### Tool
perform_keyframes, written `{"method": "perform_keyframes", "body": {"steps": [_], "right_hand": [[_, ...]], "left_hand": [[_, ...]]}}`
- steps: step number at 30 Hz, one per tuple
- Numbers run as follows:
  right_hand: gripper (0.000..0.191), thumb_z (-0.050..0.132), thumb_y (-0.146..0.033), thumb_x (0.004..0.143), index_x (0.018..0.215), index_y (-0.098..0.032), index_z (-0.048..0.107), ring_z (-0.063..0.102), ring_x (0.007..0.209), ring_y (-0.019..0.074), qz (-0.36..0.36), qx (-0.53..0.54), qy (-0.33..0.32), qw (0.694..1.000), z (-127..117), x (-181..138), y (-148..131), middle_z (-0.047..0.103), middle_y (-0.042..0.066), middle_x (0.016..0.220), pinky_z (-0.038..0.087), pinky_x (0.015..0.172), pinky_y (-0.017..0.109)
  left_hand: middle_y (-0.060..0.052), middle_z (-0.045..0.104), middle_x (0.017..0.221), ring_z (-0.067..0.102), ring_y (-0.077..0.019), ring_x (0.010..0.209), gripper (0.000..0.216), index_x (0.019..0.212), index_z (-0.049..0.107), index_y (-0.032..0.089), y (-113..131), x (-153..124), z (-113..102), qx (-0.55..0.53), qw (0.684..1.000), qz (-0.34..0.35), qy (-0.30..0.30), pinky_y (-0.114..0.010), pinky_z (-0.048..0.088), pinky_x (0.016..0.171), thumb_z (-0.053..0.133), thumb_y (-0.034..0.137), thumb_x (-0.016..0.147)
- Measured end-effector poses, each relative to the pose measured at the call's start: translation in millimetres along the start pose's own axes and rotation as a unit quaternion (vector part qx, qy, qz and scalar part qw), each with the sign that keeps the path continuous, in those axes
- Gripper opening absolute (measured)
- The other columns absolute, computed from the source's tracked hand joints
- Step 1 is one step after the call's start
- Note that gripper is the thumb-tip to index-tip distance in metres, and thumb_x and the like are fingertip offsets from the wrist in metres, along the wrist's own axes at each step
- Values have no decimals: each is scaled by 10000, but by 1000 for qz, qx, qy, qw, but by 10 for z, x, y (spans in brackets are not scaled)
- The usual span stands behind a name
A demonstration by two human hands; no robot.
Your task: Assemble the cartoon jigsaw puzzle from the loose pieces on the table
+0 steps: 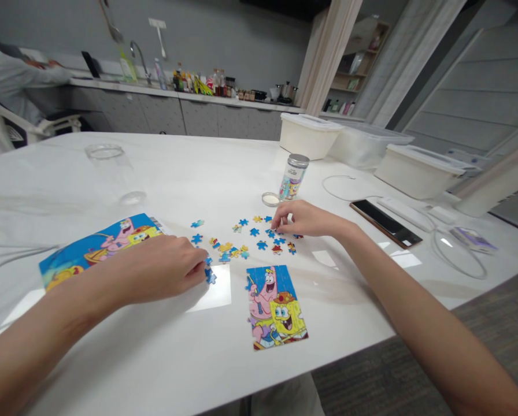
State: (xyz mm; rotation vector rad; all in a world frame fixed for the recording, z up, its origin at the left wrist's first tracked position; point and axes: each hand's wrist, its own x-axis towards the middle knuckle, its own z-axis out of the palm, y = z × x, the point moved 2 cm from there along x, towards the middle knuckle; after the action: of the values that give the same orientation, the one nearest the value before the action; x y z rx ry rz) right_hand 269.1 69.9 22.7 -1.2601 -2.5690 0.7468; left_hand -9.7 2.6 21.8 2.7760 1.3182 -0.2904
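On the white table (163,358) lies a partly built cartoon jigsaw (275,306) near the front edge. Several loose blue and yellow pieces (241,242) are scattered behind it. My right hand (304,219) reaches into the far side of the scatter, fingertips pinched on a small piece. My left hand (167,267) rests left of the scatter, fingers curled around blue pieces (210,276) at its fingertips. A printed reference picture (96,245) of the same cartoon lies at the left, partly under my left forearm.
A small jar (293,176) with a metal lid stands behind the pieces, a round cap (270,199) beside it. A phone (384,222), cables and white plastic boxes (417,170) sit at the right. A clear container (105,153) stands at far left. A person (11,81) sits at the back left.
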Motion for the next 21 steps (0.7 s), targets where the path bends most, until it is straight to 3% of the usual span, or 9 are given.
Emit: {"method": "perform_keyframes", "body": {"steps": [3,6,12,16,21], "right_hand": [[215,666,-334,815,957,-190,737,603,831,160,-48,16,-14,999,70,-1,-165,626,70,986,486,771,295],[218,693,-303,800,985,-192,723,595,819,151,-43,16,-48,998,152,8,-261,607,65,1006,479,758,284],[142,699,-242,780,893,-169,654,572,784,144,-35,31,-56,997,202,11,-290,620,51,939,460,709,279],[96,664,-229,792,859,-170,628,563,672,121,-19,112,-70,991,210,6,-318,635,14,791,441,589,254],[135,625,-240,813,919,-162,658,635,712,121,-31,250,-113,961,308,17,-463,675,28,840,507,652,260]], "left_hand": [[-26,506,547,436,-149,487,272,606,401,215,18,-3,-17,3,1000,2,0,-324,200,516,467,185,869],[-23,504,547,430,-145,485,273,604,408,212,19,-3,-14,5,1000,1,0,-318,200,513,470,189,869],[-20,487,537,402,-139,459,259,622,447,206,32,1,-18,37,999,21,9,-310,182,502,430,183,880],[-19,492,531,396,-134,450,257,621,463,201,56,0,-39,45,998,28,15,-299,177,492,431,181,875],[-1,477,498,391,-125,427,257,635,493,201,125,-38,-70,37,997,63,26,-288,182,469,436,199,885]]}}
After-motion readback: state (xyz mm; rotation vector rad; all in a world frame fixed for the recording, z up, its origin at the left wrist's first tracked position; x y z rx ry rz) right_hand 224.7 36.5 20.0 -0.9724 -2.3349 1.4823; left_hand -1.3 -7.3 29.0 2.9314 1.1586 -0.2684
